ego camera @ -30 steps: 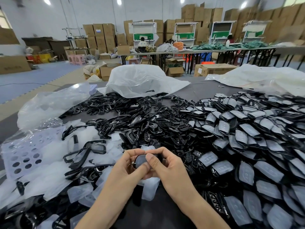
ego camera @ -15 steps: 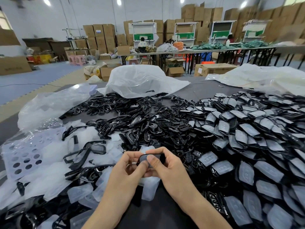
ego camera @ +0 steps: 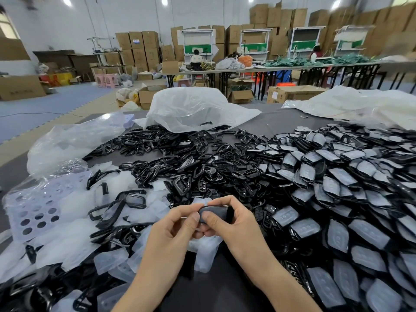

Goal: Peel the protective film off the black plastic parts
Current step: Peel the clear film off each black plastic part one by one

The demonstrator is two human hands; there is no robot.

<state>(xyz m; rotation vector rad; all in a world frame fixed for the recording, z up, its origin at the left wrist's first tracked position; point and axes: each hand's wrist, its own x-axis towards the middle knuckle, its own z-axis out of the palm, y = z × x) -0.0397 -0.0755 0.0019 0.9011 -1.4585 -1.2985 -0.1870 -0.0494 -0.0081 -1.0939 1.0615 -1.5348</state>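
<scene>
While both hands met over the near part of the table point(ego camera: 276, 122), one black plastic part point(ego camera: 216, 213) sat between them, raised just above the heaps.

Counts:
- Hands: two. The left hand point(ego camera: 173, 230) pinched the part's left end between thumb and forefinger. The right hand point(ego camera: 236, 224) curled round its right end, thumb pressed on the near face.
- Parts in hand: one.
- Film-covered parts point(ego camera: 337, 188): one broad heap on the right, far too many to count, overlapping like scales.
- Bare black frames point(ego camera: 180, 163): a second heap across the middle, also uncountable.
- Peeled film pieces point(ego camera: 67, 239): a loose drift on the left and under the wrists, with a few frames lying among them.
- Perforated sheet point(ego camera: 33, 210): one, pale, with round holes, at far left.
- Clear plastic bags: three, one at centre back point(ego camera: 193, 109), one at left point(ego camera: 74, 140), one at right point(ego camera: 360, 104).
- People at the far benches: two, one seated point(ego camera: 196, 58), one further right point(ego camera: 316, 50).

The held part looked dark and glossy, oblong with rounded corners, tilted with its upper rim showing. A whitish scrap showed just above its rim; I could not tell whether that was film attached to it.
</scene>
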